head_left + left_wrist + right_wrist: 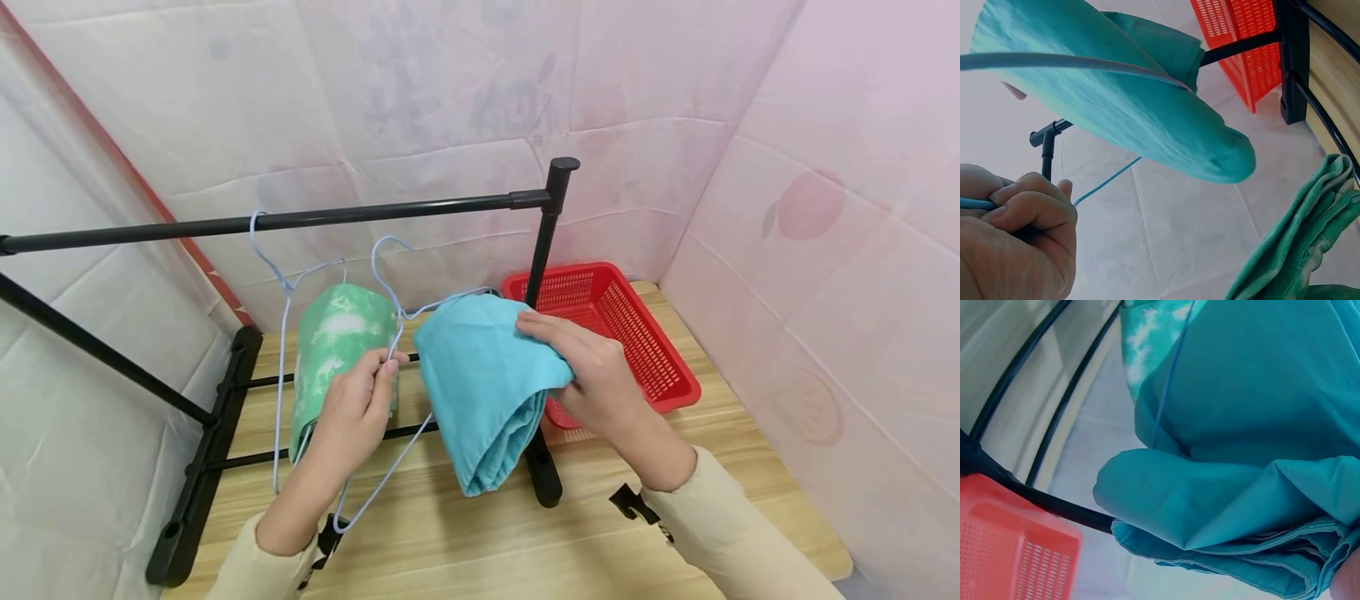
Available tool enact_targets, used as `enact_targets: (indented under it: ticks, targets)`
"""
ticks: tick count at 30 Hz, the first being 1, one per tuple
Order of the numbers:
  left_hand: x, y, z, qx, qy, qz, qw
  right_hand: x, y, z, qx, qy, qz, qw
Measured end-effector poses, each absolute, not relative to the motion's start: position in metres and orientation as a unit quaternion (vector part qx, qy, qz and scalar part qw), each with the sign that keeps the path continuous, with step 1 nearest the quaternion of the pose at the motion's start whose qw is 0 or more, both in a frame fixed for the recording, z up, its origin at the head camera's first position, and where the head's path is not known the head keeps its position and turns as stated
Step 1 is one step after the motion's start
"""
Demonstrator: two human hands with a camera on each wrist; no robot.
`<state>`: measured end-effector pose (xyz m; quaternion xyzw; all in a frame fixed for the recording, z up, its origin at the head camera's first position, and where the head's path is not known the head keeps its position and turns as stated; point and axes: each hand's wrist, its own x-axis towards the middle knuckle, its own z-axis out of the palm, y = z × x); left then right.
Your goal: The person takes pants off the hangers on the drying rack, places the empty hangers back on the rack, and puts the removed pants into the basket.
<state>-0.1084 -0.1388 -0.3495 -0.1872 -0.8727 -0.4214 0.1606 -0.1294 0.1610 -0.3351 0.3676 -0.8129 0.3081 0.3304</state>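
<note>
Blue cloth (480, 383), folded on the frame of a pale blue hanger (401, 315), between the two hands. Right hand (600, 371): fingers lightly bent over the cloth's adjacent edge, holding it, thumb mostly hidden. Left hand (351, 410): fingers curled, pinching the hanger's wire with the thumb. Just beyond the left hand: green-and-white cloth (341, 333) on a second hanger (287, 287), hooked over the black rack (405, 210). Beyond the right hand: red basket (637, 325). Beneath both hands: wooden tabletop (465, 550).
</note>
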Motion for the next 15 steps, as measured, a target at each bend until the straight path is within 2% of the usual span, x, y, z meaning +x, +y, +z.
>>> enact_targets:
  ticks: [15]
  targets:
    - [-0.111,-0.138,-0.348,-0.189,-0.872,-0.420,0.167,-0.116,0.192,-0.311,0.370,-0.774,0.335,0.390]
